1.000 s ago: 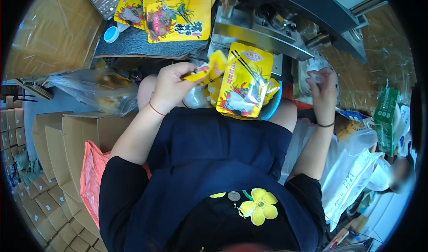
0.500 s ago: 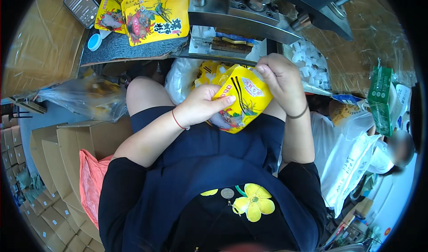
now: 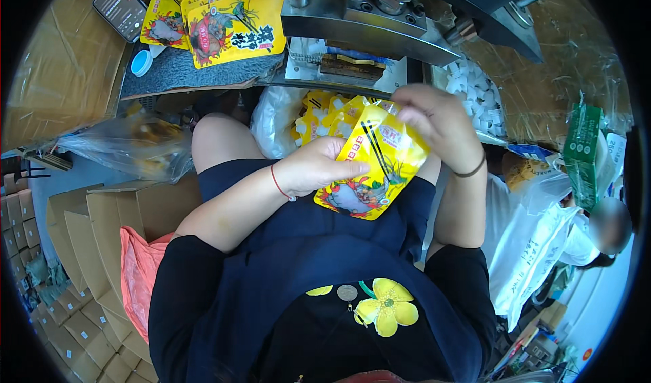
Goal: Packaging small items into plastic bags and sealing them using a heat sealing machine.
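Observation:
My left hand (image 3: pixel 317 169) grips a yellow printed pouch (image 3: pixel 373 173) by its left edge, thumb on the front face. The pouch tilts over my lap, showing dark chopsticks and a food picture. At its upper right corner my right hand (image 3: pixel 441 122) is closed, thumb against the pouch, its fingers curled and smeared by motion. Behind the pouch, a clear plastic bag (image 3: pixel 270 122) holds several yellow scraps (image 3: pixel 316 120) with white pieces among them. A stack of similar yellow pouches (image 3: pixel 234 24) lies on the grey-blue mat (image 3: pixel 190 71) at the far left.
A metal press (image 3: pixel 352 30) stands straight ahead, above my hands. Small white plastic pieces (image 3: pixel 475 102) fill a tray to its right. A phone (image 3: pixel 121 7) and a blue cap (image 3: pixel 142 63) are at far left. Open cardboard boxes (image 3: pixel 108 234) stand left; another person (image 3: pixel 573 237) is at right.
The pouch has shifted slightly right and down, and more of its lower front shows. My right hand has moved a little right and is now blurred. My left hand still holds the pouch.

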A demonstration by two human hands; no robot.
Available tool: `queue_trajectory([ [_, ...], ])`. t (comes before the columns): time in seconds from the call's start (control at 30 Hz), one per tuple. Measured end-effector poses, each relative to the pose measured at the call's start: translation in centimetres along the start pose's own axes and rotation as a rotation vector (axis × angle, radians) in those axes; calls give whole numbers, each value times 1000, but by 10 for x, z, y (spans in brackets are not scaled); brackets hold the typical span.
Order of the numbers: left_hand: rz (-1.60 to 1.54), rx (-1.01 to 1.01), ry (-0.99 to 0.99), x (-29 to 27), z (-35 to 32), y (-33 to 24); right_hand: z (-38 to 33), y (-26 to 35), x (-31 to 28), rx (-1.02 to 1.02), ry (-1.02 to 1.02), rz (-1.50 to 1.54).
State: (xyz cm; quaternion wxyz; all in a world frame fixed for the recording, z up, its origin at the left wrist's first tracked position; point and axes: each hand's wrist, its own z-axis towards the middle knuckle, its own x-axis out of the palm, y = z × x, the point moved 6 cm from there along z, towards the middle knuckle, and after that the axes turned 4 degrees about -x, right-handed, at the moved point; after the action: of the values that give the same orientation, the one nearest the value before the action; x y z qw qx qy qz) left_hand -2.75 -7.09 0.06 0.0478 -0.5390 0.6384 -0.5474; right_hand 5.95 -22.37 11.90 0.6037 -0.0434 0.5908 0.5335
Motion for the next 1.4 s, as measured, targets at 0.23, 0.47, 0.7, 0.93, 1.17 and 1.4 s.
queue_trajectory([
  [0.23, -179, 142, -183, -48, 18, -32, -58, -106, -32, 484, 28, -722],
  [0.47, 638, 447, -750, -102, 2, -68, -55, -113, -25, 535, -99, -610],
  [0.7, 1978, 527, -998, -119, -56, -96, -64, -106, -35, 374, -286, -515],
  [0.93, 848, 616, -770, -108, -81, -74, -48, -38, -10, 382, -336, 24],
  [1.17, 517, 200, -408, -41, -26, -45, 13, 27, 21, 10, -314, 147],
  [1.4, 130, 206, -58, -7, -4, -16, 1, 13, 1, 57, -7, -12],
])
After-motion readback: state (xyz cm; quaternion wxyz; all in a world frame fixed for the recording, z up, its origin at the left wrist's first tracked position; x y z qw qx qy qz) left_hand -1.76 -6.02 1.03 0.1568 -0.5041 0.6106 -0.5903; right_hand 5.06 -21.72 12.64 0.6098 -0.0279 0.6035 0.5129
